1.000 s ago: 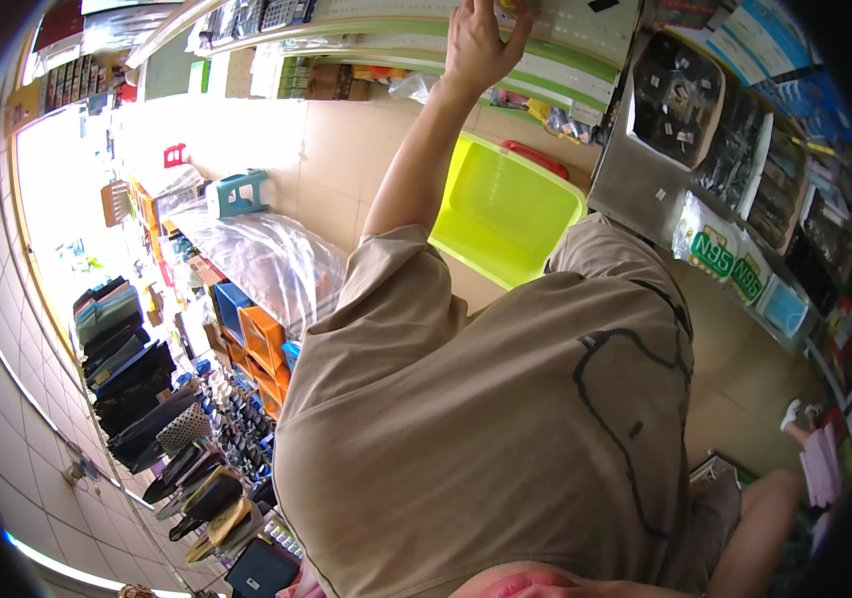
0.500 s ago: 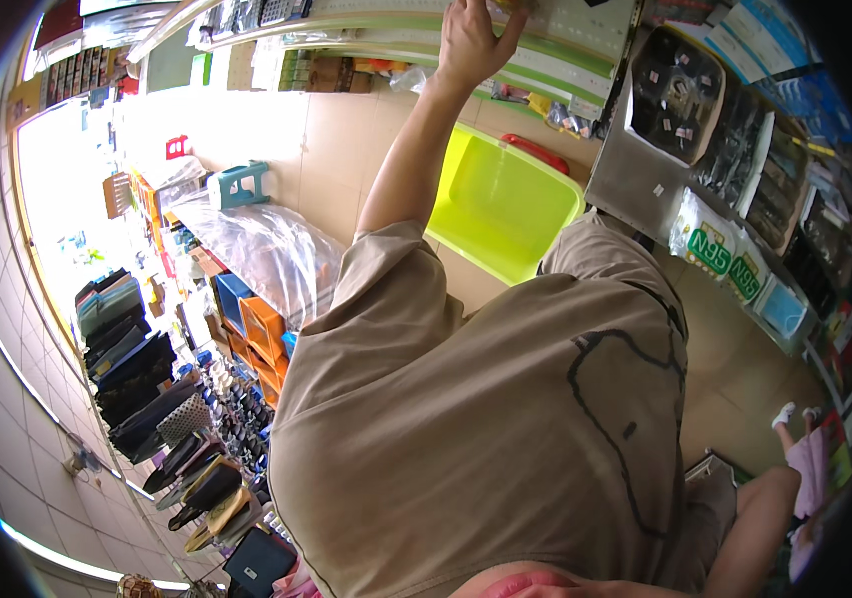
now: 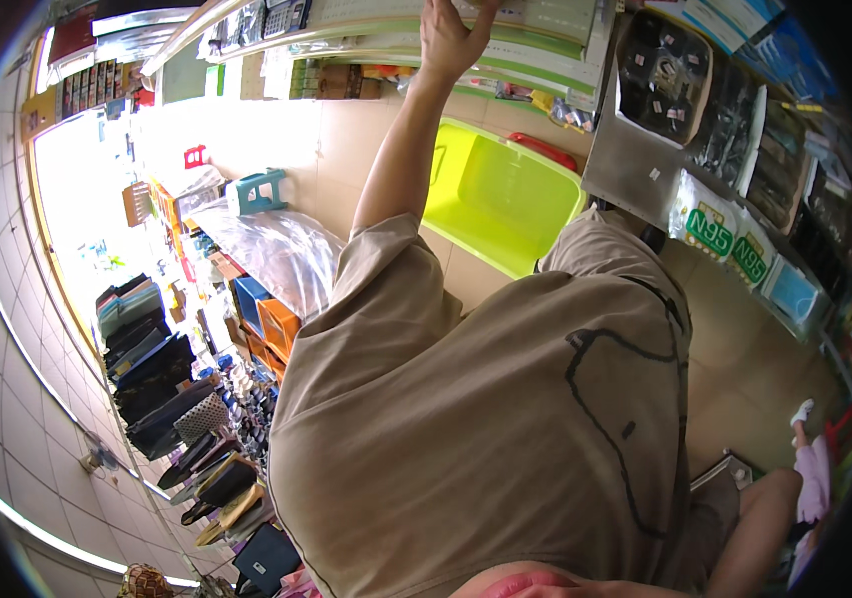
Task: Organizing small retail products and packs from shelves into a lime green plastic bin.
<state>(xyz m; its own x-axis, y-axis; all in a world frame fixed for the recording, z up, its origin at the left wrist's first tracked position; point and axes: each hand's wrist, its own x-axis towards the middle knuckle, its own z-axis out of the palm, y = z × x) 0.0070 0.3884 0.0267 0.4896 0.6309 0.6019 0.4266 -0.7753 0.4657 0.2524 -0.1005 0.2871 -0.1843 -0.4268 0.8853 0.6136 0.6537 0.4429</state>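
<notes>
My left arm stretches up to the shelf unit (image 3: 536,35) at the top of the view. My left hand (image 3: 452,42) is over the shelf's pale green front strips, its fingertips cut off by the upper edge. Its thumb is spread from the fingers, and nothing shows in the visible gap. Below the shelf, right of my forearm, a lime-green plastic tub (image 3: 506,204) stands on the floor, with no contents in sight. My bent right arm shows at the lower right, but my right hand is outside the picture.
A red item (image 3: 543,149) lies behind the tub. On the right, a metal counter (image 3: 635,164) bears packaged goods (image 3: 665,80). A teal stool (image 3: 259,191) sits on plastic-covered goods (image 3: 282,249) at left. Bags (image 3: 152,369) hang lower left. Another person's pink clothing (image 3: 811,478) shows far right.
My left hand has shifted slightly left and up, with more of its fingers cut off. A yellow bit near the thumb is out of sight now. The surroundings have shifted slightly in view.
</notes>
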